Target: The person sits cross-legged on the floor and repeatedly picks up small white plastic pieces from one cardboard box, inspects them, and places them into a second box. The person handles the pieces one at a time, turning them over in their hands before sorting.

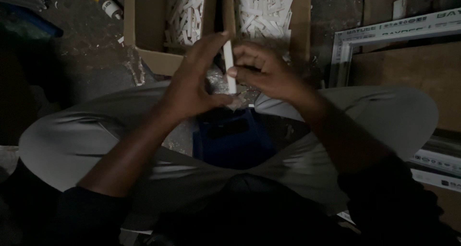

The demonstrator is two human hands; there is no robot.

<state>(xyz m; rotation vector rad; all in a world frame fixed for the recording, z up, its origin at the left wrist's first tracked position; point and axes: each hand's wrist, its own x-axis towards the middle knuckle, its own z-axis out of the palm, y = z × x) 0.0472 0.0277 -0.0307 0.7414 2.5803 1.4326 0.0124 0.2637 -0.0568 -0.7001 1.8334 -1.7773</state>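
both hands (192, 78) pinching slim white strip (229, 66)

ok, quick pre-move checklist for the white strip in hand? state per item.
1. White strip held by both hands: ok, left hand and right hand pinch it.
2. Strip upright: ok, near vertical.
3. Strip's lower end free: cannot tell, it sits close to the left thumb.
4. Supply within reach: ok, cardboard box ahead holds more white pieces.
5. Blue object between the knees: cannot tell what it is.
6. Lighting: not ok, dim.
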